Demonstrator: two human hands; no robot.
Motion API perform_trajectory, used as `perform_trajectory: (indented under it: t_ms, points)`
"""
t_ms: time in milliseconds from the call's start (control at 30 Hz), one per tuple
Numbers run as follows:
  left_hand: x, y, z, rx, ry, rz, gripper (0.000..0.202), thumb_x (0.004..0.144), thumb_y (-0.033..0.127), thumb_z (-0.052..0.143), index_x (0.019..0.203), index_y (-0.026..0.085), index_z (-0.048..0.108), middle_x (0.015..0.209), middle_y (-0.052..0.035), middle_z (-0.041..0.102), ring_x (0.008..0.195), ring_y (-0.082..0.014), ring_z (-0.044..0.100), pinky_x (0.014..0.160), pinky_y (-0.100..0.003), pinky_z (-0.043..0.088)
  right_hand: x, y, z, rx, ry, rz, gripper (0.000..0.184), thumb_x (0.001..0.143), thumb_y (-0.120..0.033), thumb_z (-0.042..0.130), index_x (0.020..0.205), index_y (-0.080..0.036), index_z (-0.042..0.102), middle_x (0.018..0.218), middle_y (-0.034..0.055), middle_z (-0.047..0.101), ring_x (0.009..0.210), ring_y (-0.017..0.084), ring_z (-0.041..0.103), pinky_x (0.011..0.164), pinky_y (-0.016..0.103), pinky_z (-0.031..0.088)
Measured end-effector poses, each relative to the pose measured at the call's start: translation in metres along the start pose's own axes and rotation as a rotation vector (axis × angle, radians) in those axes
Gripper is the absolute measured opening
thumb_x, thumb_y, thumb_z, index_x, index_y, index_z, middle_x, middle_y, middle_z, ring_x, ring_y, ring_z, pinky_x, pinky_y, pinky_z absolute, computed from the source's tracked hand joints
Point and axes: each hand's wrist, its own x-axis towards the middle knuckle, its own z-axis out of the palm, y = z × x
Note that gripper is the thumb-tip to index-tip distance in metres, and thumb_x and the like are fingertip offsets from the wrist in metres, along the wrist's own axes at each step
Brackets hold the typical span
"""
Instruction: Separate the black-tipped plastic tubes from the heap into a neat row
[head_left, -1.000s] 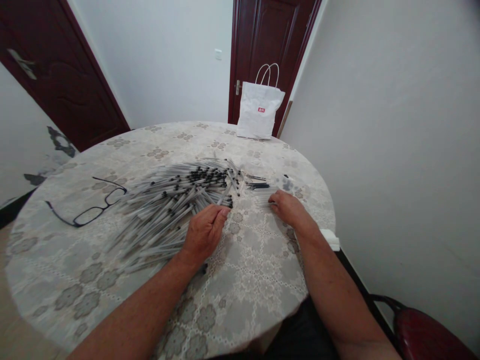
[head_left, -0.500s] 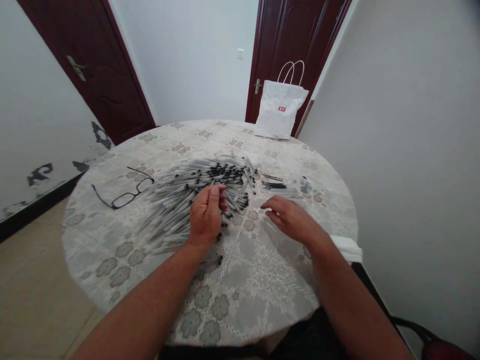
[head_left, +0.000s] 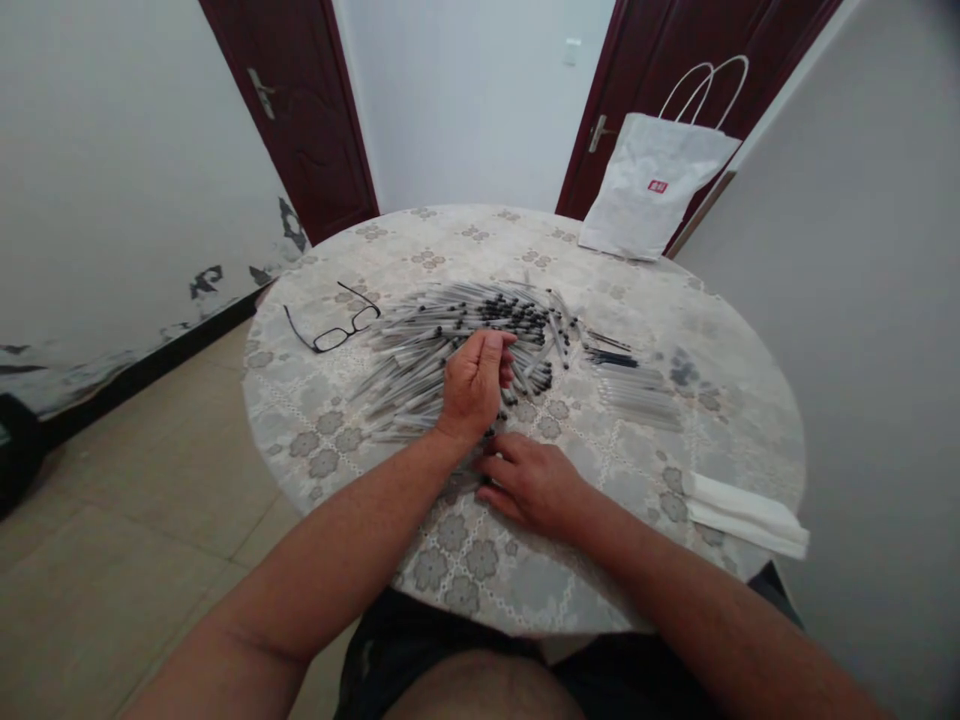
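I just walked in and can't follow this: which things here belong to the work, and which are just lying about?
Seemingly in the work:
black-ended tubes, by the left hand
clear tubes
dark rods

Seemingly just lying about:
glasses
bag
folded white item

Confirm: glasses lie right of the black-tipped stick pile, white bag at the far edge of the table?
No: the glasses lie left of the black-tipped stick pile, per the head view; the white bag is at the table's far edge.
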Motion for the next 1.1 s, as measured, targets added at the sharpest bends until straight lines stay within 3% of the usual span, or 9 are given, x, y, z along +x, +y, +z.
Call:
perform_trajectory:
  t_ms: [133,367,633,867,1100]
  points:
    - [-0.001,0.003,0.0,0.028,0.003,0.004,0.041,0.099,0.053,0.046,0.099,0.02,0.069,0.077,-0.0013,0.062,0.058,-0.0107,0.059,0.051,-0.021,0.05,0.007,-0.004,0.014,-0.065,-0.003,-0.028,0.023,0.101,-0.038,0.051,0.108,-0.022,0.066,0.113,0.0089,0.063,0.099,0.021,0.055,0.077,0.03,0.048]
    - [-0.005,0.01,0.001,0.101,-0.022,0.013,0.041,0.099,0.052,0.046,0.097,0.019,0.07,0.076,-0.001,0.063,0.059,-0.0112,0.06,0.053,-0.021,0.05,0.009,0.0,0.009,-0.11,-0.031,0.024,0.017,0.098,-0.033,0.054,0.099,-0.02,0.064,0.103,0.0078,0.064,0.092,0.02,0.057,0.068,0.028,0.046]
    - [-0.015,0.023,0.004,0.181,-0.12,0.062,0.036,0.101,0.045,0.046,0.097,0.02,0.071,0.078,-0.0016,0.064,0.063,-0.0122,0.06,0.058,-0.023,0.05,0.012,0.0,0.005,-0.026,-0.063,0.052,0.029,0.091,-0.033,0.058,0.114,-0.016,0.06,0.109,0.0114,0.065,0.096,0.024,0.06,0.073,0.032,0.05]
    - [-0.012,0.041,0.005,0.037,-0.079,0.03,0.038,0.1,0.05,0.048,0.095,0.019,0.071,0.075,-0.001,0.062,0.059,-0.0108,0.058,0.053,-0.022,0.049,0.009,-0.001,0.002,0.017,-0.072,0.095,0.026,0.093,-0.034,0.056,0.111,-0.016,0.06,0.109,0.0116,0.062,0.097,0.023,0.059,0.079,0.033,0.048]
    - [0.012,0.063,-0.018,-0.076,0.014,0.089,0.041,0.099,0.053,0.049,0.094,0.018,0.069,0.074,-0.0009,0.059,0.055,-0.0088,0.056,0.049,-0.021,0.05,0.004,-0.004,-0.003,0.006,-0.065,0.132,0.018,0.095,-0.033,0.053,0.102,-0.017,0.059,0.102,0.0095,0.059,0.093,0.021,0.057,0.078,0.03,0.046]
